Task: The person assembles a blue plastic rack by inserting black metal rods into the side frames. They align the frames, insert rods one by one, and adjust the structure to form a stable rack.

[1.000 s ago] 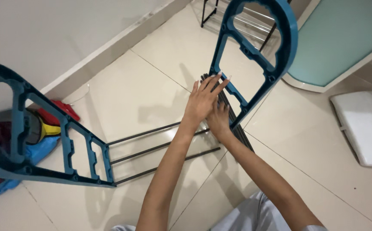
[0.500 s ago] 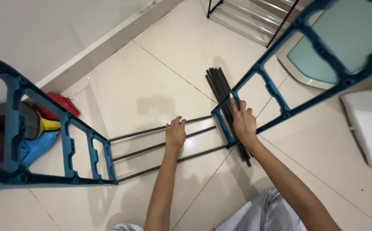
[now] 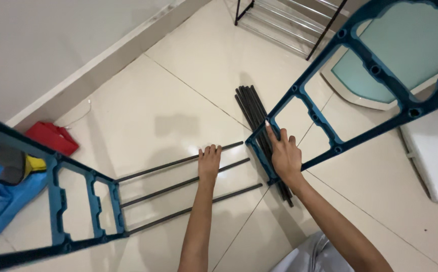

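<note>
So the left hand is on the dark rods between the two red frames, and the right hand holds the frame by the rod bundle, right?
Not quite: the frames are blue, not red, as the head view shows. The left hand does rest on the dark rods between them, and the right hand holds the frame by the rod bundle.

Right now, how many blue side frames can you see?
2. One blue frame lies at the left with three rods plugged in; the other blue frame is at the right, held by the right hand.
</note>
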